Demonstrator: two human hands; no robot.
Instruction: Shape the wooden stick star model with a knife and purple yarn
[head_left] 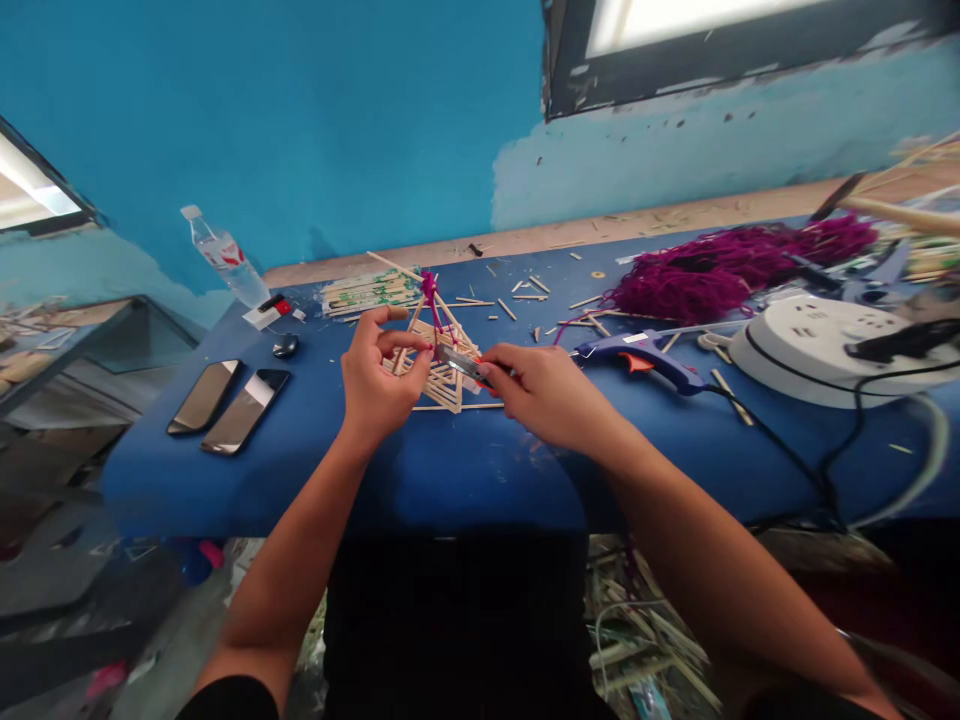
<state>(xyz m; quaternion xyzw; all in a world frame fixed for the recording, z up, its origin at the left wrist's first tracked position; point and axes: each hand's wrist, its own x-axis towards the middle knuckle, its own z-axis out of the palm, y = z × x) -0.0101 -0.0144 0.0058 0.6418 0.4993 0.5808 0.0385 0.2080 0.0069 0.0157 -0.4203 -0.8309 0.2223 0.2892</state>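
Knife Work at the Yarn-Tied Stick Frame

Step in hand: the person is apparently bringing a blade to bear on loose yarn at the stick frame (448, 396). The frame is standing on the blue table (487, 470), in front of the person and between the hands. Purple yarn (429, 287) is binding its raised top, with strands hanging below.

Next move: the work is probably calling for a taut strand, a short controlled stroke and left fingertips clear of the edge.

Right hand (541, 390): this hand is grasping a utility knife (459, 362), its blade pointing left toward the other hand's fingertips.

Left hand (384, 380): the thumb and index finger are nearly meeting just beside the blade tip; the other fingers are curving loosely above. Whether they are pinching a strand, one cannot tell.

Pose: both forearms are slanting forward and inward above the table edge. The glue gun (651, 352) is lying to the right of the right hand.
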